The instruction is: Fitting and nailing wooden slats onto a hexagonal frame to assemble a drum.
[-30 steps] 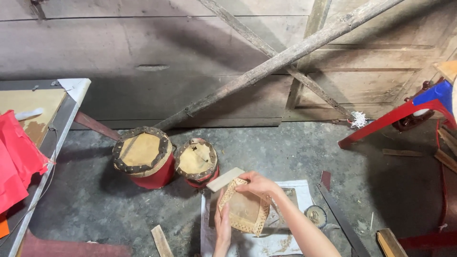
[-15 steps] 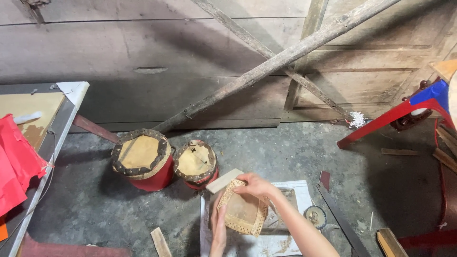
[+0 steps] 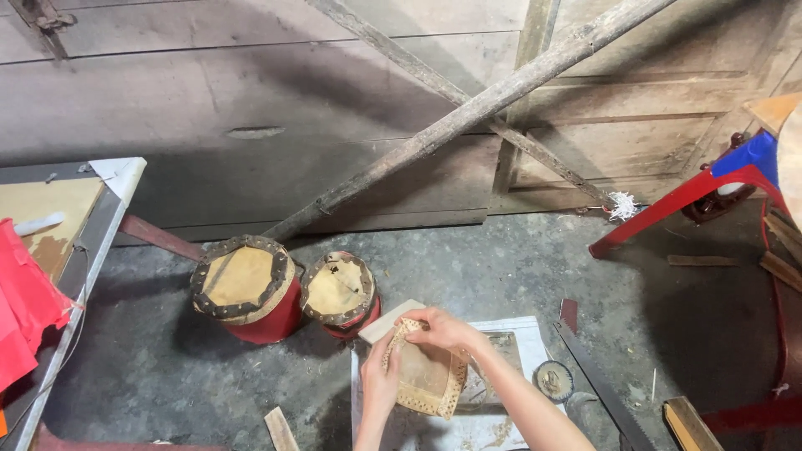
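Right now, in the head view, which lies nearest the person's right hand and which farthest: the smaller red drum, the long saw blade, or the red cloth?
From the right hand:
1. Smaller red drum, just left.
2. Long saw blade, on the floor, right.
3. Red cloth, far left on the table.

A small craft workshop, rough and well used: a stained concrete floor (image 3: 501,259), a weathered plank wall (image 3: 251,83) with old timber poles (image 3: 468,117) leaning crossed against it. Two red drums (image 3: 251,292) with skin heads stand on the floor, a handsaw (image 3: 597,376) and wood offcuts (image 3: 280,428) lie about, and a worktable (image 3: 92,225) holds red cloth (image 3: 25,309)
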